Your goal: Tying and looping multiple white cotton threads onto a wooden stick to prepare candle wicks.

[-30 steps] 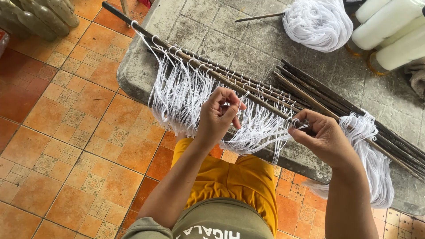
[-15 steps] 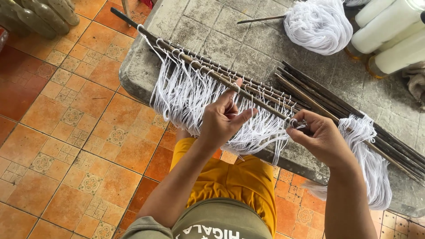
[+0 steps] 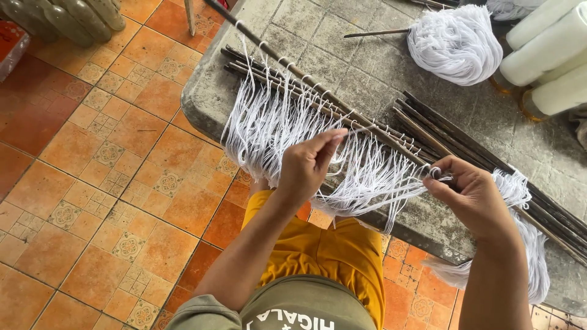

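Several dark thin sticks [image 3: 318, 91] lie slanted across a grey stone slab [image 3: 367, 49]. White string loops [image 3: 275, 131] hang from them over the slab's near edge. My left hand [image 3: 309, 165] pinches strands of that string near the middle of the sticks, thumb and fingertips together. My right hand [image 3: 471, 195] grips a gathered bunch of white string at the sticks, just right of the left hand. A thicker bundle of white string [image 3: 529, 244] trails down behind my right wrist.
A loose ball of white string [image 3: 455, 46] lies on the slab at the back, with a thin stick [image 3: 373, 33] beside it. White rolls [image 3: 550, 55] stand at the far right. Orange patterned floor tiles [image 3: 104, 183] spread to the left. My yellow-clad knees sit under the slab's edge.
My left hand has lifted and shifted slightly along the sticks, fingertips now pinching a strand. My right hand keeps its hold on the bunch. The camera view has shifted.
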